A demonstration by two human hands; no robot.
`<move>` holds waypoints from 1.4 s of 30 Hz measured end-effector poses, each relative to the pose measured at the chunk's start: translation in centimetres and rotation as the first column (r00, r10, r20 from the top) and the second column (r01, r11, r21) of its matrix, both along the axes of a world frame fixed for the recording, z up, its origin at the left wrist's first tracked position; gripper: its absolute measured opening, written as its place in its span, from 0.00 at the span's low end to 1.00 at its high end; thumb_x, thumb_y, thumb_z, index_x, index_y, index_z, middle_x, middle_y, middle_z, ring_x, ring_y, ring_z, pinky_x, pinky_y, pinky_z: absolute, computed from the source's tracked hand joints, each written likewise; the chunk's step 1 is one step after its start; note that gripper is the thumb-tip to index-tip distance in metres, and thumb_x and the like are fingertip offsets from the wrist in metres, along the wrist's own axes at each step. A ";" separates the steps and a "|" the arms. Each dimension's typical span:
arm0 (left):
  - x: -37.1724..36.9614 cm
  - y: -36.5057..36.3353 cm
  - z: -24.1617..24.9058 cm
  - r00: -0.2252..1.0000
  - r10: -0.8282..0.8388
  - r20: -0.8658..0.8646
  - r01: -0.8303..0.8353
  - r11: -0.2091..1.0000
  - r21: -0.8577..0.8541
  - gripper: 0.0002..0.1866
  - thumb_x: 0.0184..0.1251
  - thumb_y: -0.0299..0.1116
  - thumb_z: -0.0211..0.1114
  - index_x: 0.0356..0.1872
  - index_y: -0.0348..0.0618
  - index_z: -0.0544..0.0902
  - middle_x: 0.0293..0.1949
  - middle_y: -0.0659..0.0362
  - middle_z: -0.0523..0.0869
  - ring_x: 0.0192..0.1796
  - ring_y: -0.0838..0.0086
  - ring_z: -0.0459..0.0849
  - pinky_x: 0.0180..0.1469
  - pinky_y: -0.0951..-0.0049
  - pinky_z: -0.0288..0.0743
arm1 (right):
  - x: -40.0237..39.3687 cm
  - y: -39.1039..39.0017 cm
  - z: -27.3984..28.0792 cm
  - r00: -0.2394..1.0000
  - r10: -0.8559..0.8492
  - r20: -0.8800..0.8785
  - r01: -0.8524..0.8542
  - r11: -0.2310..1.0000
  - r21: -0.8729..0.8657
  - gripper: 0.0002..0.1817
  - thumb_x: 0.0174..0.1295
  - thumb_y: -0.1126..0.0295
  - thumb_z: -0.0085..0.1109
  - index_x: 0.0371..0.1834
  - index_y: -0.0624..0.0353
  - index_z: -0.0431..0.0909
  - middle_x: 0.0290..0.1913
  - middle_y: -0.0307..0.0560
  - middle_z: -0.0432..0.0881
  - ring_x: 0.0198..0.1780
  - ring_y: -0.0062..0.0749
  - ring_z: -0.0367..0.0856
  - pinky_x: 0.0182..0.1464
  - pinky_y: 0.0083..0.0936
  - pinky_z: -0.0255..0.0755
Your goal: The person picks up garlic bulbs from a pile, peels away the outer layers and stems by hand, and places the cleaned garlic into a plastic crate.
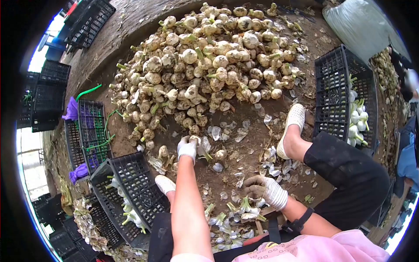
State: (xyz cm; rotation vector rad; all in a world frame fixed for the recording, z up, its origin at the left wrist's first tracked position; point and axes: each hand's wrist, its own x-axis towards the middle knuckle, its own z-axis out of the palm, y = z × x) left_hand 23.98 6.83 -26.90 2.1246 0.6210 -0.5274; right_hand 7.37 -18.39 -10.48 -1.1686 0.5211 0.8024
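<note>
My left hand [188, 148], in a white glove, reaches to the near edge of a large heap of soil-stained garlic bulbs [187, 70]. Its fingers are closed around a garlic bulb [201, 147] whose green stem points down to the right. My right hand [266, 191], in a soiled, striped glove, hovers over the ground at the lower right, its fingers curved and apart with nothing visible between them. Just below it lie peeled garlic bulbs and cut green stems [244, 209].
Black crates with cleaned garlic stand at the left [139, 187] and right [331, 87]. Loose skins [240, 131] litter the soil. A white sack [355, 28] lies at the upper right. Another person's blue clothing [406, 161] shows at the right edge.
</note>
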 end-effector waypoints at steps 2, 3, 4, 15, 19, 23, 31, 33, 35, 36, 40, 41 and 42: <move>-2.7 -0.9 5.0 0.955 0.295 -0.020 -0.235 0.715 -0.658 0.19 0.63 0.34 0.59 0.54 0.43 0.72 0.40 0.55 0.83 0.38 0.71 0.82 0.33 0.71 0.79 | -0.1 -0.3 0.4 0.998 -0.056 0.001 0.056 0.996 0.076 0.15 0.61 0.69 0.55 0.48 0.65 0.75 0.33 0.40 0.80 0.32 0.19 0.76 0.34 0.16 0.70; -4.6 -2.5 8.1 0.917 0.398 -0.006 -0.195 0.436 -0.879 0.19 0.62 0.35 0.61 0.54 0.47 0.72 0.41 0.56 0.82 0.38 0.71 0.83 0.33 0.74 0.81 | -1.3 -0.2 -1.1 0.986 -0.152 -0.073 0.164 0.965 0.207 0.18 0.60 0.70 0.56 0.52 0.65 0.72 0.35 0.40 0.79 0.33 0.19 0.76 0.35 0.16 0.71; -6.4 -3.8 10.9 0.903 0.427 -0.041 -0.149 0.223 -0.963 0.20 0.60 0.34 0.63 0.54 0.50 0.72 0.44 0.57 0.81 0.39 0.71 0.83 0.35 0.75 0.82 | -1.7 0.0 -1.5 0.966 -0.227 -0.121 0.254 0.915 0.313 0.19 0.59 0.70 0.57 0.53 0.64 0.72 0.36 0.39 0.79 0.33 0.19 0.76 0.35 0.16 0.71; -22.2 -7.6 23.3 0.939 0.066 0.337 0.183 0.736 -0.652 0.33 0.52 0.31 0.71 0.59 0.41 0.66 0.50 0.52 0.76 0.49 0.67 0.77 0.50 0.72 0.74 | -3.3 1.3 5.1 0.968 -0.230 0.099 0.183 0.920 0.347 0.09 0.59 0.67 0.60 0.40 0.59 0.76 0.30 0.33 0.77 0.29 0.14 0.73 0.32 0.12 0.69; -24.1 -8.3 25.8 0.671 -0.310 0.674 0.363 0.929 0.066 0.33 0.49 0.28 0.72 0.57 0.33 0.67 0.47 0.51 0.76 0.47 0.66 0.77 0.53 0.71 0.71 | -4.5 1.1 5.4 0.949 -0.198 0.245 0.081 0.905 0.418 0.11 0.58 0.66 0.62 0.40 0.59 0.77 0.32 0.32 0.77 0.32 0.14 0.73 0.35 0.13 0.68; -25.8 -10.2 26.2 0.608 -0.338 0.719 0.274 0.939 0.210 0.31 0.44 0.27 0.72 0.52 0.31 0.70 0.46 0.47 0.77 0.48 0.60 0.77 0.53 0.67 0.70 | -5.1 1.0 6.5 0.952 -0.199 0.234 0.110 0.932 0.345 0.13 0.57 0.64 0.63 0.41 0.59 0.76 0.33 0.33 0.77 0.33 0.15 0.74 0.35 0.15 0.70; -25.6 -9.1 26.5 0.637 -0.374 0.674 0.276 0.927 0.253 0.33 0.42 0.26 0.72 0.53 0.31 0.70 0.47 0.45 0.77 0.51 0.57 0.76 0.53 0.65 0.70 | -5.0 1.3 6.2 0.980 -0.160 0.122 0.114 0.941 0.320 0.12 0.58 0.65 0.62 0.41 0.59 0.77 0.33 0.35 0.79 0.32 0.17 0.75 0.33 0.18 0.72; -25.4 -8.7 26.8 0.674 -0.333 0.660 0.293 0.940 0.175 0.33 0.41 0.26 0.72 0.54 0.32 0.70 0.48 0.44 0.77 0.52 0.55 0.76 0.54 0.64 0.69 | -5.1 1.3 6.4 0.980 -0.141 0.139 0.092 0.946 0.312 0.12 0.57 0.67 0.62 0.41 0.60 0.77 0.33 0.36 0.79 0.32 0.17 0.75 0.33 0.17 0.72; -25.5 -8.1 26.0 0.834 0.033 0.550 0.194 0.917 -0.348 0.24 0.51 0.28 0.69 0.49 0.34 0.72 0.45 0.46 0.78 0.45 0.56 0.80 0.46 0.66 0.77 | -5.1 0.9 6.5 0.975 -0.098 0.198 0.028 0.944 0.329 0.11 0.57 0.68 0.62 0.41 0.61 0.77 0.33 0.36 0.79 0.32 0.17 0.76 0.33 0.16 0.72; -25.3 -7.7 25.9 0.904 0.228 0.363 0.062 0.768 -0.637 0.21 0.53 0.31 0.68 0.47 0.35 0.72 0.45 0.47 0.78 0.42 0.56 0.81 0.43 0.66 0.78 | -5.1 0.9 6.8 0.969 -0.004 0.248 -0.054 0.973 0.225 0.11 0.57 0.70 0.62 0.41 0.62 0.77 0.33 0.36 0.79 0.33 0.17 0.76 0.34 0.15 0.72; -25.2 -6.3 23.9 0.914 0.325 -0.241 -0.263 0.024 -0.965 0.27 0.59 0.51 0.61 0.49 0.39 0.71 0.39 0.49 0.81 0.33 0.61 0.83 0.30 0.71 0.79 | -5.8 2.0 8.3 0.883 0.034 0.468 -0.092 0.991 0.102 0.10 0.57 0.75 0.59 0.42 0.64 0.76 0.35 0.39 0.80 0.34 0.18 0.76 0.35 0.16 0.73; -25.2 -6.1 23.5 0.943 0.251 -0.219 -0.240 0.055 -0.969 0.28 0.59 0.52 0.61 0.51 0.40 0.71 0.40 0.50 0.81 0.31 0.63 0.82 0.28 0.72 0.78 | -5.7 1.9 8.1 0.908 -0.044 0.418 -0.019 0.989 0.146 0.10 0.57 0.76 0.59 0.42 0.64 0.76 0.35 0.39 0.80 0.34 0.18 0.77 0.36 0.16 0.73; -25.0 -6.3 23.4 0.954 0.281 -0.101 -0.175 0.254 -0.951 0.27 0.61 0.48 0.61 0.54 0.40 0.69 0.39 0.52 0.81 0.32 0.67 0.81 0.30 0.74 0.77 | -5.6 1.7 7.8 0.924 -0.124 0.363 0.059 0.981 0.185 0.10 0.58 0.77 0.58 0.43 0.65 0.76 0.35 0.39 0.80 0.35 0.18 0.77 0.36 0.16 0.73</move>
